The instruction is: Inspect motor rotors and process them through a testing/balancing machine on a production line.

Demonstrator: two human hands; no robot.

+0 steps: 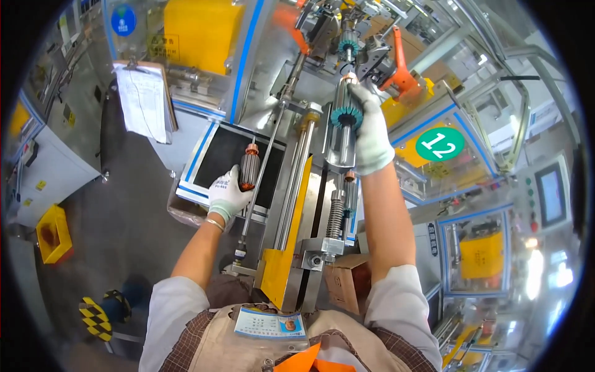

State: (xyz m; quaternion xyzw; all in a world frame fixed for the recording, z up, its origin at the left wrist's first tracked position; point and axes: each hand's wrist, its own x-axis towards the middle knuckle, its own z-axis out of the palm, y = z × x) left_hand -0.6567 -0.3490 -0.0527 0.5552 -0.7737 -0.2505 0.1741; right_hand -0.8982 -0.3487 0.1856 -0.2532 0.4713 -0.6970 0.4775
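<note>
My left hand (229, 193), in a white glove, is closed around the lower end of a motor armature (250, 165) with a ribbed steel core and copper at both ends. It holds the armature upright over a black belt surface (214, 155). Farther forward, my right hand (372, 135), also gloved, has its fingers wrapped against the right side of a second armature (346, 118) with a teal fan ring. That one lies in line with a metal trough (338, 160) on the machine. Part of its core is hidden behind my fingers.
Another armature with a teal fan (349, 44) sits in the machine ahead. Between my arms run steel rods and a yellow plate (277, 273). An orange lever (400, 68) stands at right, a clipboard (144, 99) hangs at left, and a yellow bin (54, 234) is on the floor.
</note>
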